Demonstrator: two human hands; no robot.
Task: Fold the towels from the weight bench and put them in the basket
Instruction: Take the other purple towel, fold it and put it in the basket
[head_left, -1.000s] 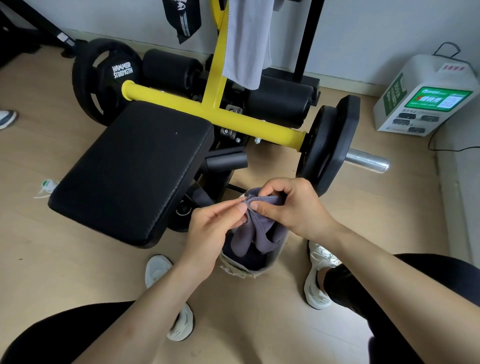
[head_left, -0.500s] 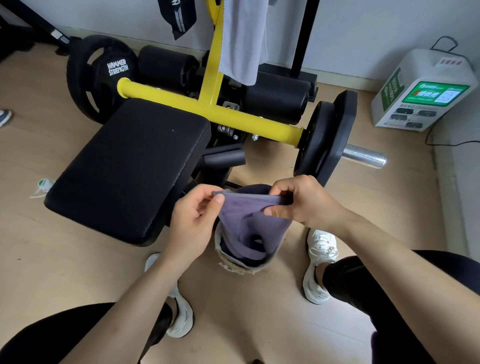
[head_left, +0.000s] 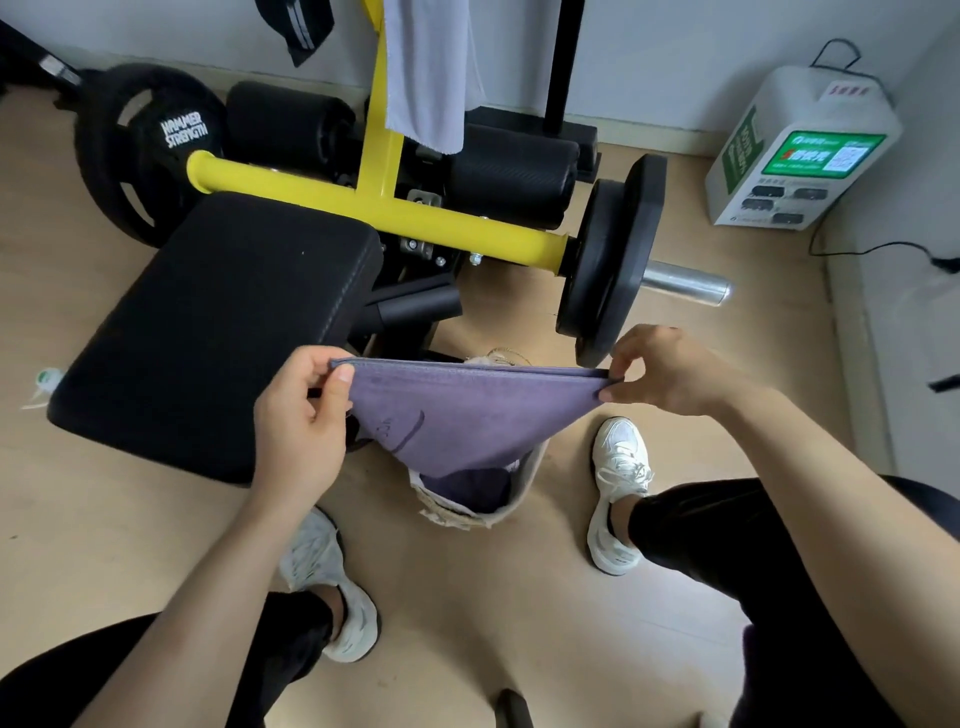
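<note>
Presently, the purple towel (head_left: 467, 415) is stretched taut along its top edge above the basket (head_left: 535, 467). The basket stands on the floor between the person's shoes, just near of the weight bench (head_left: 218, 322). The left hand (head_left: 301, 415) pinches the towel's left top corner, thumb pressed onto the cloth against curled fingers. The right hand (head_left: 670, 371) pinches the right top corner between thumb and forefinger, its other fingers curled and slightly apart. The towel hangs doubled, with two edges visible along the top, and narrows downward to the basket's mouth. Whether it touches the contents cannot be told. Darker purple cloth (head_left: 467, 491) lies inside the basket. A grey towel (head_left: 426, 73) hangs over the yellow upright (head_left: 382, 156) on the far side of the bench. A black weight plate (head_left: 608, 260) sits on the bar, just far of the right hand.
</note>
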